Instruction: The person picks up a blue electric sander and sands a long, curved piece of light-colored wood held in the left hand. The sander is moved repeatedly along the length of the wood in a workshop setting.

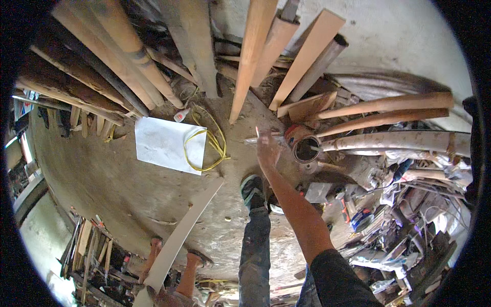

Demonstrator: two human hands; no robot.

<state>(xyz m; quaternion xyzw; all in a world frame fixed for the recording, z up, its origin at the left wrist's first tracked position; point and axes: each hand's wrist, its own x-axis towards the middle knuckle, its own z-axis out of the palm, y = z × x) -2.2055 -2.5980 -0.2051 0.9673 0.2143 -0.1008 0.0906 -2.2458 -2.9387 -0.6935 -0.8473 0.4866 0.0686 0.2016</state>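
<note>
My right hand (pixel 268 148) reaches forward over the dirt floor, its fingers drawn together. A thin pale strip (pixel 250 140) shows on both sides of the fingers; its kind is too small to make out. Just right of the hand stands a round open container (pixel 307 149) with a dark inside. To the left lie a white sheet (pixel 163 146) and a loop of yellow cord (pixel 223 146), which partly overlaps the sheet. A small white bottle (pixel 180 115) with a reddish tip lies beyond the sheet. My left hand is out of view.
Wooden boards and poles (pixel 250 61) lean along the far wall. A long pale plank (pixel 186 225) slants at the lower left, beside another person's bare legs (pixel 189 273). Scrap and tools (pixel 409 245) pile up at right. My shoe (pixel 251 190) stands in the middle.
</note>
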